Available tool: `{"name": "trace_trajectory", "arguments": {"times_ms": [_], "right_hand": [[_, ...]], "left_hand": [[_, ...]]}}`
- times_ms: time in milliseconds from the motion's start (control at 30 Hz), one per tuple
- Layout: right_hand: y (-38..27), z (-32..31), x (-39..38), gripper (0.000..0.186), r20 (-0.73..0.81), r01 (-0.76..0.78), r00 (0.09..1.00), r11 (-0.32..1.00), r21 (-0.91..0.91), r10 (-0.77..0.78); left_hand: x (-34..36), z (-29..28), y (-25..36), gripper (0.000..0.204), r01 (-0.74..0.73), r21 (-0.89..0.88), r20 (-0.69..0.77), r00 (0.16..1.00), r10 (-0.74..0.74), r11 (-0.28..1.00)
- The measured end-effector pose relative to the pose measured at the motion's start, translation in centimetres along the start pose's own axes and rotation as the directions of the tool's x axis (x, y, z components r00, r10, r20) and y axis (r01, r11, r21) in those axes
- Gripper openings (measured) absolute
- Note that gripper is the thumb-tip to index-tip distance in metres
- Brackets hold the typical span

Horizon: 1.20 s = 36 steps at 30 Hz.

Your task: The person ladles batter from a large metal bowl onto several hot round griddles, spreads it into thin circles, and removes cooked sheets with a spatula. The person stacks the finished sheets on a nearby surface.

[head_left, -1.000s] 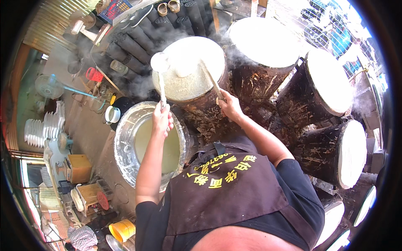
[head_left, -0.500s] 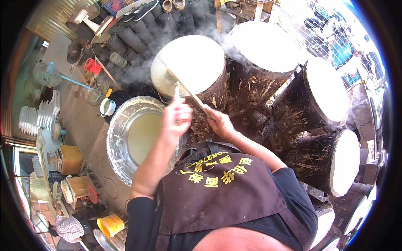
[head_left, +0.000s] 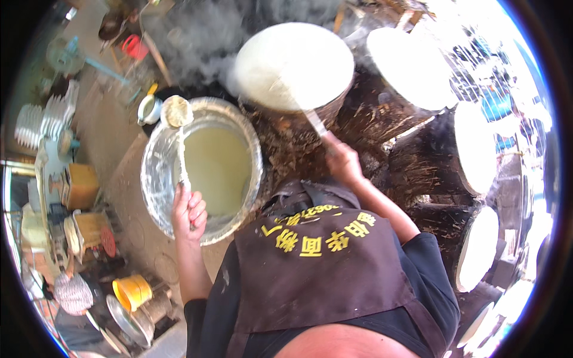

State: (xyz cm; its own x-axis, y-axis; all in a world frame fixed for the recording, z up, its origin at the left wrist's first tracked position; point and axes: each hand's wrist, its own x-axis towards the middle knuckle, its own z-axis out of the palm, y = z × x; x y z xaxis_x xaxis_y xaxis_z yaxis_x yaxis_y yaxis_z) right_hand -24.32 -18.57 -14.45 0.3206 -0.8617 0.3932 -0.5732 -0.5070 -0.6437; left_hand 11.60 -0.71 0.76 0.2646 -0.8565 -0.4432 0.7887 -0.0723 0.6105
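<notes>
My left hand (head_left: 190,212) is closed around the handle of a long-handled ladle (head_left: 181,149). The ladle's round, crusted bowl (head_left: 176,111) is over the far left rim of a large metal basin (head_left: 255,143). Pale, creamy liquid (head_left: 216,170) lies in the basin. My right hand (head_left: 342,160) grips the near end of a long flat stick (head_left: 315,123). Its far end reaches over the round white cloth-like top (head_left: 298,59) of a dark, barrel-shaped stove, where steam and motion blur it. Whether the stick touches that top I cannot tell.
More dark barrel stoves with white round tops (head_left: 412,68) curve round to the right. Steam (head_left: 197,36) drifts at the far side. Left of the basin are a small white pot (head_left: 149,110), a standing fan (head_left: 64,56), a wooden stool (head_left: 82,186) and a yellow bucket (head_left: 132,291).
My left hand has swung left with the ladle, from beside the steaming round top to the basin. My right hand still holds the stick, and the whole view has shifted.
</notes>
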Motion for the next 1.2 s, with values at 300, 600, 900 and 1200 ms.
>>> {"name": "trace_trajectory", "arguments": {"times_ms": [300,600,900,1200], "right_hand": [[-7.8,2.0,-1.5,0.055,0.293,-0.129,0.953,0.978,0.165,0.077],[-9.6,-1.2,-7.0,0.055,0.180,-0.523,0.839,0.852,0.004,0.514],[-14.6,-0.1,-10.7,0.054,0.257,-0.523,0.840,0.840,0.144,0.478],[-12.7,-1.7,-14.5,0.057,0.293,-0.589,0.801,0.776,0.228,0.522]], "left_hand": [[1.7,-16.6,-6.6,0.060,0.318,0.783,-0.357,0.934,-0.033,0.534],[2.0,-26.5,-2.0,0.063,0.148,0.918,-0.220,0.962,-0.161,-0.367],[10.4,-24.7,0.6,0.063,-0.385,0.592,0.274,0.922,-0.272,-0.708],[1.3,-20.2,-2.6,0.051,0.753,0.483,-0.338,0.631,-0.698,0.447]]}}
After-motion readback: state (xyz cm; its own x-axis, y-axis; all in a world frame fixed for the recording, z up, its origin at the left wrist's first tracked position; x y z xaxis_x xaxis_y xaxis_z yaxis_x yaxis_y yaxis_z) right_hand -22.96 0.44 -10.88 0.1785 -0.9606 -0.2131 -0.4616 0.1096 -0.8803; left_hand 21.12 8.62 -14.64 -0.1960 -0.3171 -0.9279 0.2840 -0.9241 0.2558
